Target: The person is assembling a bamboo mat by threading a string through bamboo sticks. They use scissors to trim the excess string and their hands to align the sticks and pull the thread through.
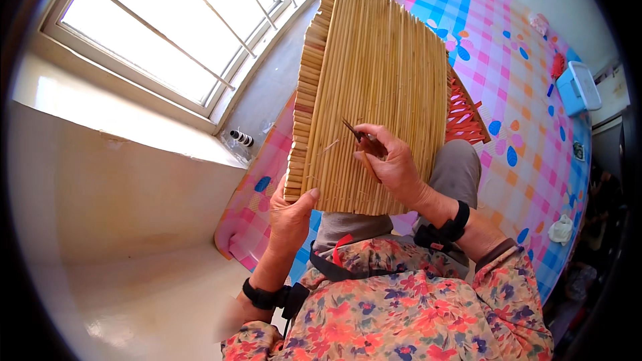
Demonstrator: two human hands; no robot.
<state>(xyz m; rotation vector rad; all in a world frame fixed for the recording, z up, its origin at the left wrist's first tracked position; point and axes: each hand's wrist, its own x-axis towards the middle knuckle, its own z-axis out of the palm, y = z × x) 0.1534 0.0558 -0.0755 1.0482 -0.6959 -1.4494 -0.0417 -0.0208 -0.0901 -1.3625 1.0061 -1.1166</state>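
A thick panel of straight tan stalks (374, 47) stands over my lap, with uneven stalk ends along its left side. My left hand (287, 217) grips its lower left corner, thumb on the front face. Against the middle of the panel my right hand (398, 167) holds dark scissors (354, 130), blades angled up to the left, and what looks like a small tan piece under the thumb. A short pale strand (331, 145) lies on the stalks left of the scissors. Behind the panel's right edge shows red lacing on a brown frame (468, 120).
I sit on a checked, flowered floor mat (511, 93). Left are a barred window (147, 13) and grey ledge with a small black-and-white cylinder (241, 137). Right are a blue lidded bin (578, 87), a red bundle (558, 65) and a white bag (560, 229).
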